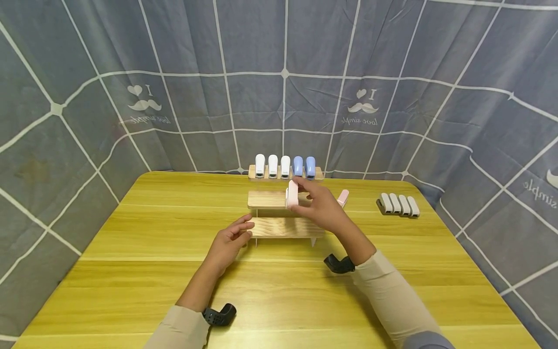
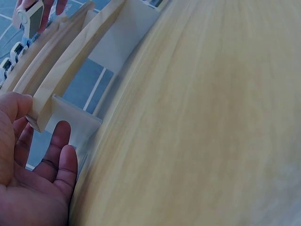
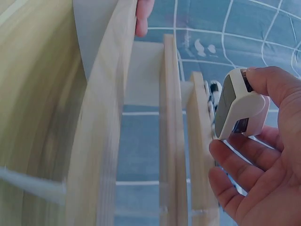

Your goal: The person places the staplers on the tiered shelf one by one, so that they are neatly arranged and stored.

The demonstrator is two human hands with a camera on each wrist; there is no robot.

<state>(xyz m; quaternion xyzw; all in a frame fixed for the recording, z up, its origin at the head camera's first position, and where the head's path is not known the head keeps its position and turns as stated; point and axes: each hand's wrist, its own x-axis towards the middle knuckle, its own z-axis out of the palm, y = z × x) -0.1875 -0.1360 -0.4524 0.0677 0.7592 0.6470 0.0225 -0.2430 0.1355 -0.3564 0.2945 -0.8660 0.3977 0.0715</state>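
Note:
My right hand (image 1: pixel 320 206) holds a pink and white mini stapler (image 1: pixel 292 195) between thumb and fingers, above the middle step of a three-step wooden shelf (image 1: pixel 266 199). In the right wrist view, the stapler's grey base (image 3: pixel 226 101) faces the shelf. My left hand (image 1: pixel 228 245) pinches the left end of the lowest step (image 2: pixel 47 96), thumb at the front corner and a finger behind, other fingers loosely bent. On the top step stand three white staplers (image 1: pixel 272 166) and two blue staplers (image 1: pixel 310 167) in a row.
Another pink stapler (image 1: pixel 343 197) lies right of the shelf, partly hidden by my right hand. Several white staplers (image 1: pixel 399 205) lie side by side at the table's right. A grey checked curtain (image 1: pixel 253 106) hangs behind the wooden table (image 1: pixel 279 300).

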